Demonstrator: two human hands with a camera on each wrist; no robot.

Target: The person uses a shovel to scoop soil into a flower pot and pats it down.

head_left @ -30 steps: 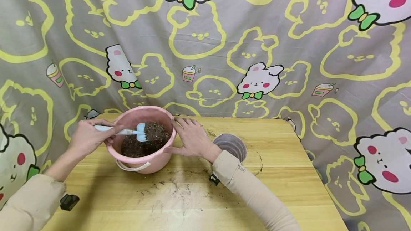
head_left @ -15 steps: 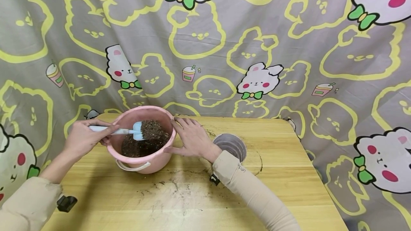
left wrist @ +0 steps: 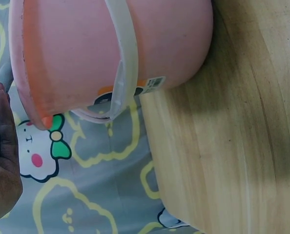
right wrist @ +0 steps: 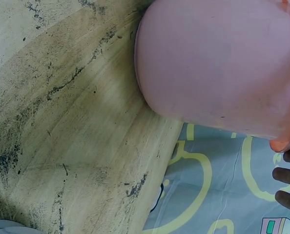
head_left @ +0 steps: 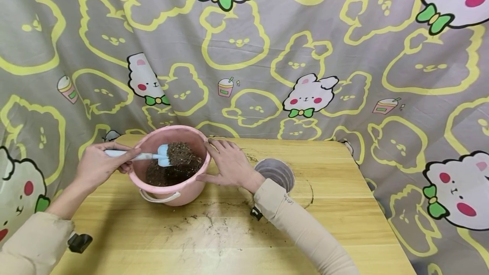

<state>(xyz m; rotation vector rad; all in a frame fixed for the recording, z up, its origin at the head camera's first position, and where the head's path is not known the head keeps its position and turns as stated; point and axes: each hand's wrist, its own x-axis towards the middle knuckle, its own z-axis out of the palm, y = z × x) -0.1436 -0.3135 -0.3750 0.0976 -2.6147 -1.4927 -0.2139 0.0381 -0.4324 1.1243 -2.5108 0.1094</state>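
My left hand [head_left: 97, 164] holds the pale handle of a small garden trowel [head_left: 163, 155], thumb along it, over the left rim of a pink bucket [head_left: 187, 194]. A heap of dark soil [head_left: 181, 154] covers the front of the trowel's light blue blade, inside the bucket. More soil [head_left: 156, 175] lies below it. My right hand [head_left: 233, 164] rests against the bucket's right side, thumb on the outer wall and fingers extended at the rim. In the right wrist view its straight fingers [right wrist: 287, 176] show beside the rim. The bucket's white handle [left wrist: 128, 53] hangs down.
A round grey pot [head_left: 273, 172] with a ribbed inside stands on the wooden table [head_left: 344, 232], partly behind my right wrist. Soil crumbs [head_left: 212, 224] are scattered before the bucket. A patterned curtain [head_left: 244, 54] hangs behind the table.
My left hand has drawn the loaded trowel slightly left and up inside the bucket. My right hand keeps its place on the bucket.
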